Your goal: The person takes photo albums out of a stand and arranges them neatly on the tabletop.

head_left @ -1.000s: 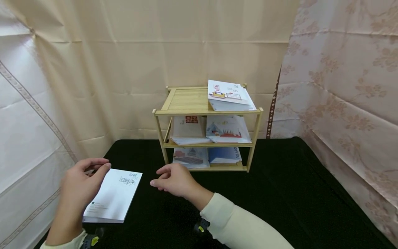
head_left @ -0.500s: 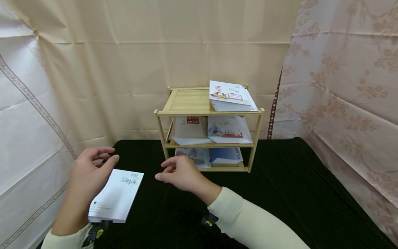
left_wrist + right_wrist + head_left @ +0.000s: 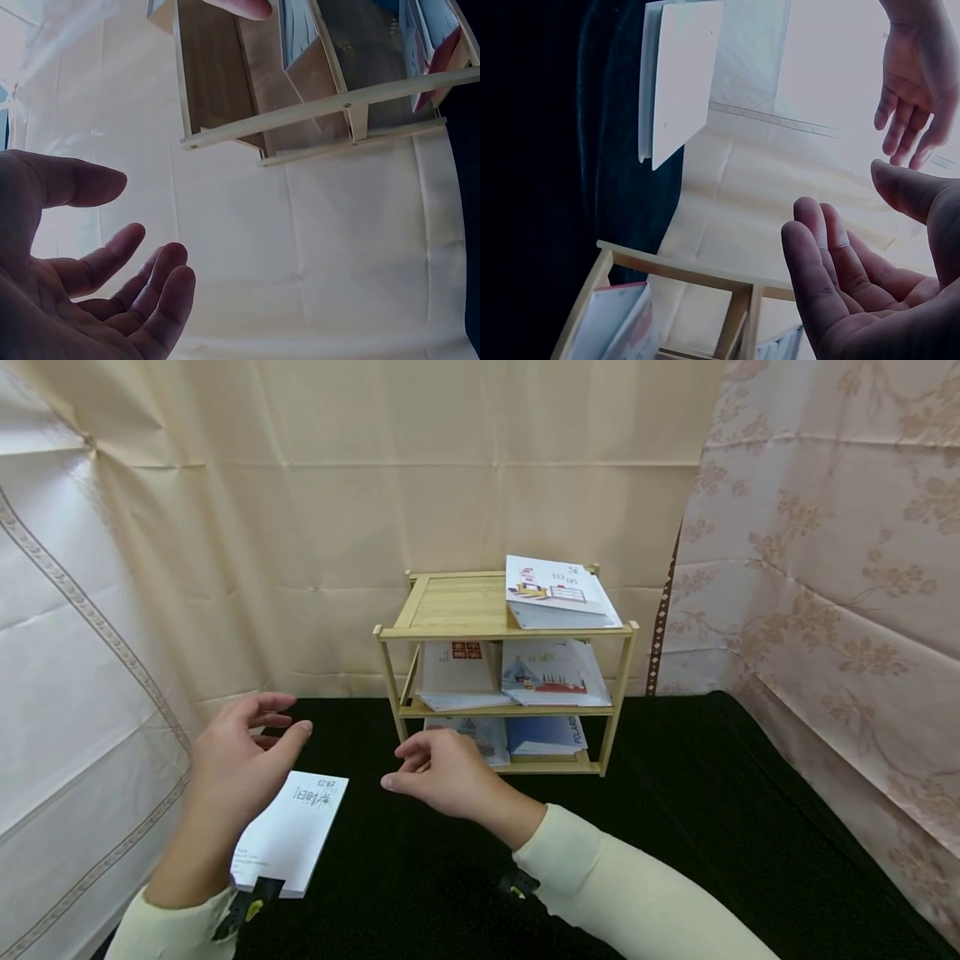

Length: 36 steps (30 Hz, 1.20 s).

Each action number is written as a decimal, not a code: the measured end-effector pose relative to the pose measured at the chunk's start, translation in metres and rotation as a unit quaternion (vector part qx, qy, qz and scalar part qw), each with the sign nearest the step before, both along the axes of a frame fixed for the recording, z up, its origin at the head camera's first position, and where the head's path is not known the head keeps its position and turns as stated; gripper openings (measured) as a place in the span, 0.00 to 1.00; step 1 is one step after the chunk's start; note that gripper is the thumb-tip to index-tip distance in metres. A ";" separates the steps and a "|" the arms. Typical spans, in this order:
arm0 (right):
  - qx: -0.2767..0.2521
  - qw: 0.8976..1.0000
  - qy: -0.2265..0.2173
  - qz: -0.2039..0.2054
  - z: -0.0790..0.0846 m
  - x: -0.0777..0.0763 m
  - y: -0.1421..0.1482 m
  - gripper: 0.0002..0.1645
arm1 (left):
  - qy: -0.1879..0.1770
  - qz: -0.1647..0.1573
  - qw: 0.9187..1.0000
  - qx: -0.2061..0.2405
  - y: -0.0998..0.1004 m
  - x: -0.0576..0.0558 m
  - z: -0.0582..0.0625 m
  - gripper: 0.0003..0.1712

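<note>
A white book (image 3: 288, 835) with printed characters on its cover lies flat on the dark cloth. My left hand (image 3: 243, 764) hovers above its left side, partly covering it, with fingers loosely bent and nothing held. To the right of the book, my right hand (image 3: 453, 777) is raised in front of the shelf, also holding nothing. In the left wrist view, a gap separates the left thumb and fingers (image 3: 169, 296). The right wrist view shows the right palm and relaxed fingers (image 3: 802, 259), well apart from the white book (image 3: 679, 82).
A three-tier wooden shelf (image 3: 457, 602) stands at the back. White books (image 3: 555, 585) rest at the right of its top tier. Further books (image 3: 555, 672) fill the middle tier, and a blue book (image 3: 543, 735) lies below. Curtains (image 3: 450, 468) hang behind and at both sides.
My left hand has moved up and to the right over the book. My right hand has shifted slightly rightward. The book and shelf keep their places, while the view moved a little.
</note>
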State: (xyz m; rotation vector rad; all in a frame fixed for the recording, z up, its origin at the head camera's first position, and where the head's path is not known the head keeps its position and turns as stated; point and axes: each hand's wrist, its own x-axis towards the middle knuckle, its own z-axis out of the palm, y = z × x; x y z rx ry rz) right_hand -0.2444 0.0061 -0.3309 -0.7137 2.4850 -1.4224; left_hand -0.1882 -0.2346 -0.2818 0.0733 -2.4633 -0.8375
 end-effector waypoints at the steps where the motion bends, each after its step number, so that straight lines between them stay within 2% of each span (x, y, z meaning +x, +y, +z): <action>1: 0.000 1.000 0.003 -0.001 0.001 0.000 0.001 0.23 | 0.000 -0.003 1.000 -0.003 0.001 0.000 0.001 0.24; 7: -0.001 1.000 0.022 -0.005 0.008 0.002 0.009 0.22 | 0.026 -0.028 0.999 -0.011 0.008 -0.003 0.005 0.22; 12: 0.001 1.000 0.019 -0.006 0.009 0.004 0.015 0.23 | 0.044 -0.045 0.998 -0.007 0.015 -0.005 0.005 0.20; 21: 0.018 0.999 0.023 -0.014 0.009 0.006 0.021 0.24 | 0.037 -0.049 0.998 0.003 0.018 -0.004 0.005 0.20; 29: 0.012 0.999 0.036 -0.008 0.011 0.006 0.026 0.24 | 0.037 -0.055 0.998 0.005 0.020 -0.006 0.003 0.20; 36: 0.011 0.998 0.055 -0.008 0.020 0.006 0.031 0.23 | 0.043 -0.068 0.997 0.012 0.026 -0.010 0.005 0.18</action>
